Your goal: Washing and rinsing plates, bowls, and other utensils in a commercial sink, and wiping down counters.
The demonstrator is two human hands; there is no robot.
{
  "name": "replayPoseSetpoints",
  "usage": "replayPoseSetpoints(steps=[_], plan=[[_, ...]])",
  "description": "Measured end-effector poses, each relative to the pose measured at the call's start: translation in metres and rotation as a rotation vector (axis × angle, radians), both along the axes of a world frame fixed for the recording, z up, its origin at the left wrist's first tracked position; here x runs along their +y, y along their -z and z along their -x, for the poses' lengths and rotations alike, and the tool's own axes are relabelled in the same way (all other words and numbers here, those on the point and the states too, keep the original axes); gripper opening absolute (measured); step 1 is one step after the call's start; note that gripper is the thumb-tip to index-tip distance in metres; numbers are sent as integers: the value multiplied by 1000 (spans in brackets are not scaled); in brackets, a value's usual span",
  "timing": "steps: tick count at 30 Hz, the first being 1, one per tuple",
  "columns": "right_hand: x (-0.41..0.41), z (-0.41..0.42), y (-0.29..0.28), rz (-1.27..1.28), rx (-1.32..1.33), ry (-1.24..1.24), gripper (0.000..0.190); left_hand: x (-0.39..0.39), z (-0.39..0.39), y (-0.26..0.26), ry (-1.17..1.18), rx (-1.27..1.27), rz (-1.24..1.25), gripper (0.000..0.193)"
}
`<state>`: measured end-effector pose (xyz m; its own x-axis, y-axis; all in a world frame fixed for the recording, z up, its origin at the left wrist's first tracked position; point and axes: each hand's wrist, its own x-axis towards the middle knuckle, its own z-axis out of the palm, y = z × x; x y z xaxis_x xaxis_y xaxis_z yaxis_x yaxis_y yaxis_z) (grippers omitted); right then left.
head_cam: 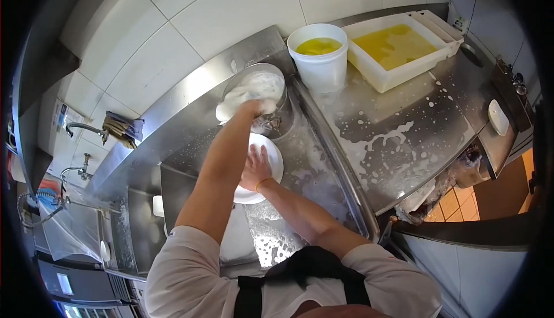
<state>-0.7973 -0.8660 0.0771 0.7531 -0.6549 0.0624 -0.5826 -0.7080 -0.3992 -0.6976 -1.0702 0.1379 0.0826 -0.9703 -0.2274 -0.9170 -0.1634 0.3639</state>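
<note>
A round metal bowl [283,95] full of white foam [259,85] stands against the back ledge of the steel sink counter. My left hand [258,106] reaches into it, with the fingers hidden by suds, so whether they grip anything is unclear. Just below, a white plate [275,158] lies on the wet steel surface. My right hand [257,171] rests flat on this plate with its fingers spread, a yellow band around the wrist. Shiny items [269,124], too small to identify, lie at the bowl's near side.
Right of a raised steel rim [333,158] stand a white bucket [322,69] and a white tub [383,77], both holding yellow liquid. A white dish [497,117] sits farther right. Sink basins lie left, below wall taps [88,128]; a cloth [123,128] hangs there.
</note>
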Motion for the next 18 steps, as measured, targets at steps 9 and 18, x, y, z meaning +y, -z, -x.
replayPoseSetpoints(steps=[9,18], plan=[[8,-37,-16,3,-102,-80,55,176,-34,-117,-555,1778,1077,17],[3,-45,-11,-1080,-1576,263,34,298,-38,28,-250,-104,744,56]])
